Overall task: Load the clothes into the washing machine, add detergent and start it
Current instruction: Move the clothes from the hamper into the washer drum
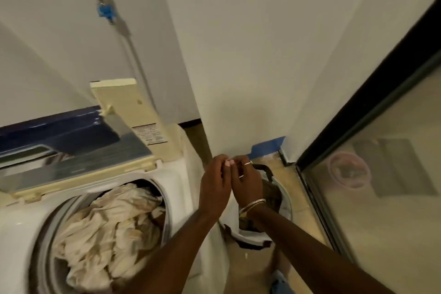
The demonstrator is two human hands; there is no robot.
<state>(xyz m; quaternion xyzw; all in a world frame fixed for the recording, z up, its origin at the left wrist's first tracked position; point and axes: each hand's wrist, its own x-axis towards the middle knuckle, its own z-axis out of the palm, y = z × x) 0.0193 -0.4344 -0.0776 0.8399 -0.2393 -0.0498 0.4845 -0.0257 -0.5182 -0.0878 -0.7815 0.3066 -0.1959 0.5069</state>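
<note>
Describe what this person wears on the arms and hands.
Both forearms are bare, with no sleeves in view. The right hand wears two thin silvery rings, and its wrist carries several thin silvery bangles. The left hand shows no jewellery. Pale painted nails show where the hands meet.

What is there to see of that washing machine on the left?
The washing machine is a white top-loader at lower left. Its lid, cream-framed with a dark glass pane, stands tilted open at the back, a printed label on its frame. The round, grey-rimmed drum holds crumpled cream cloth with brownish patches. Only that cloth plainly touches it.
</note>
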